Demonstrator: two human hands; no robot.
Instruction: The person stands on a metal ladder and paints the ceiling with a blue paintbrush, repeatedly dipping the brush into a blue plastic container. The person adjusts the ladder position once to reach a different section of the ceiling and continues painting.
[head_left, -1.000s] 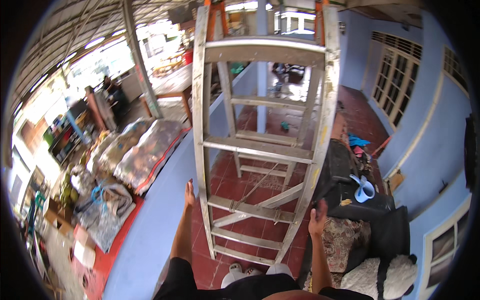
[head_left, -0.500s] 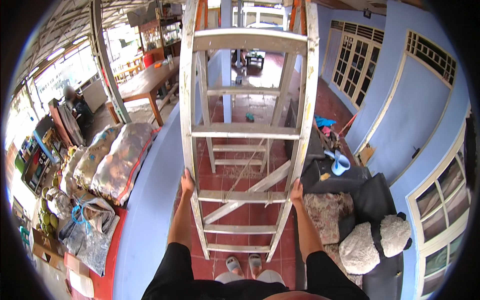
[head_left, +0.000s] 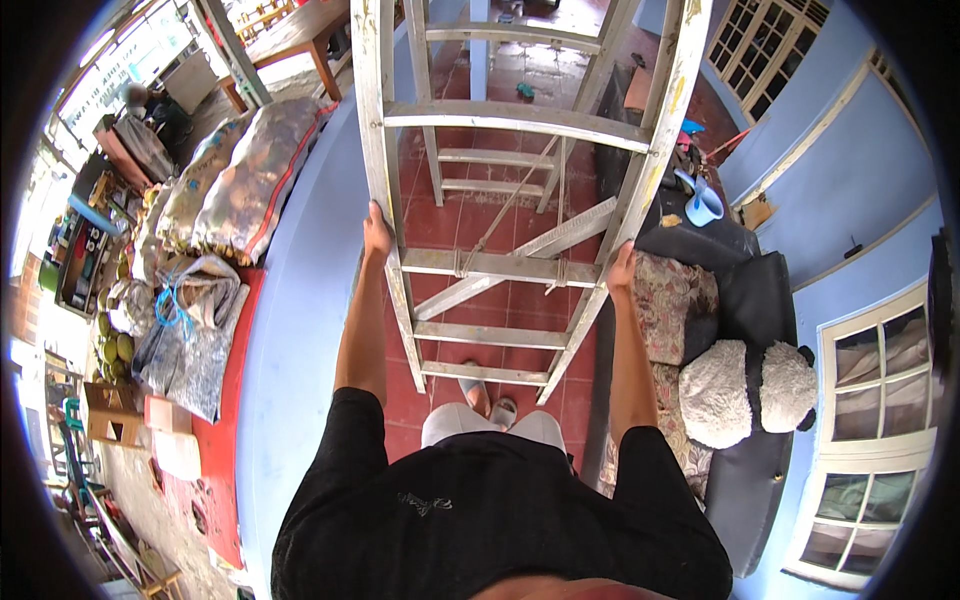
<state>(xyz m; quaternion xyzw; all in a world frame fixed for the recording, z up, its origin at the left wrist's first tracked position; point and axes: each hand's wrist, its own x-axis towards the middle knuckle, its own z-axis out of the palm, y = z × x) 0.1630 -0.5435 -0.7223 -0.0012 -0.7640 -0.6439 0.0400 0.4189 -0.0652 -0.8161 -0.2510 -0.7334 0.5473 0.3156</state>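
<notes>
A tall wooden-looking stepladder [head_left: 500,266], pale and scuffed, stands in front of me with its rear legs spread behind it. My left hand [head_left: 377,234] is closed round its left side rail, and my right hand [head_left: 621,268] grips the right rail at about the same height. A rope [head_left: 505,215] is tied to one rung and runs up toward the back legs. A diagonal brace [head_left: 540,250] crosses behind the lower rungs. The ladder's top is beyond the upper edge of the picture. Both my feet are close to its foot, on red tiles.
A low blue wall [head_left: 300,300] runs along the left, with filled sacks [head_left: 265,180] and a grey sheet [head_left: 195,340] beyond it. On the right are a black sofa [head_left: 755,300], a panda plush [head_left: 720,395] and a blue dipper [head_left: 704,207]. Farther back stands a wooden table [head_left: 300,35].
The view has tipped downward, showing more of my shirt. My feet have shifted, one ahead of the other. Both hands keep their hold on the ladder.
</notes>
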